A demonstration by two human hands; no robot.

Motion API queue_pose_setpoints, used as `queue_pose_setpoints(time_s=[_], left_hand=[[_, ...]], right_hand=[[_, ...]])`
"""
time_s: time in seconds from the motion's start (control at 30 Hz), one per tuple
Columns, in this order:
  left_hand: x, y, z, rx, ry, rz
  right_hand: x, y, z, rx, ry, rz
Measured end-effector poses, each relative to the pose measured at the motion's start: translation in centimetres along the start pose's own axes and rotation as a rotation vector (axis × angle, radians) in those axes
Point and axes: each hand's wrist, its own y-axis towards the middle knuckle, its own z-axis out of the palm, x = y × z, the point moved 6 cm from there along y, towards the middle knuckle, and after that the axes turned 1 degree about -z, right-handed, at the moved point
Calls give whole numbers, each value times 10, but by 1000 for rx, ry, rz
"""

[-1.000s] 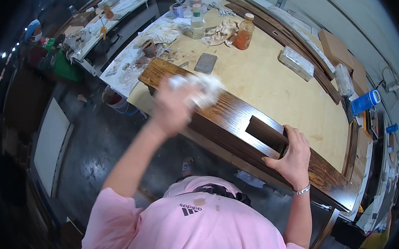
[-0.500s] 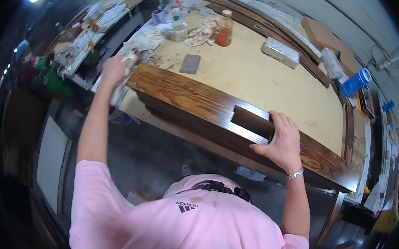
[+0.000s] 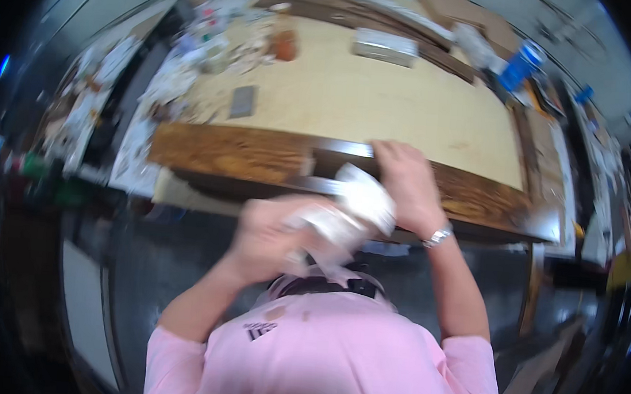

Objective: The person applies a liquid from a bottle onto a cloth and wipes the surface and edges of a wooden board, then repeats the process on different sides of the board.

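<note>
A long, glossy brown wooden board (image 3: 231,151) with a dark rectangular slot lies along the near edge of the table. My right hand (image 3: 410,185), a metal-banded watch or bracelet (image 3: 437,235) at its wrist, grips the board just right of the slot. Close to my body, my left hand (image 3: 263,230) is closed on a white cloth (image 3: 365,200), both smeared by motion. The cloth hangs in front of the slot and hides part of it. Whether it touches the wood I cannot tell.
A grey block (image 3: 242,102) sits on the yellowish tabletop (image 3: 323,88). Farther back stand a bottle of orange-brown liquid (image 3: 284,37), a wrapped silvery block (image 3: 386,47) and long dark wood strips (image 3: 357,13). A blue canister (image 3: 522,65) is at far right, crumpled rags (image 3: 170,81) at left.
My left hand has swept the cloth from the board's left end to near its middle, toward my body. My right hand stays on the board by the slot. The whole view has shifted.
</note>
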Motion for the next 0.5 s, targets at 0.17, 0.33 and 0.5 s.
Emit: queue_pose_setpoints(time_s=[0.17,0.33,0.5], left_hand=[[2,38,-21,-407,-253,28],[-4,58,26,-217,-436,-34],[-5,72,-5,-291,-300,106]], right_hand=[[62,-4,-14,-235,583,-147],[56,-23,-23,-402,701,-66],[31,-50,-35,-301,264,11]])
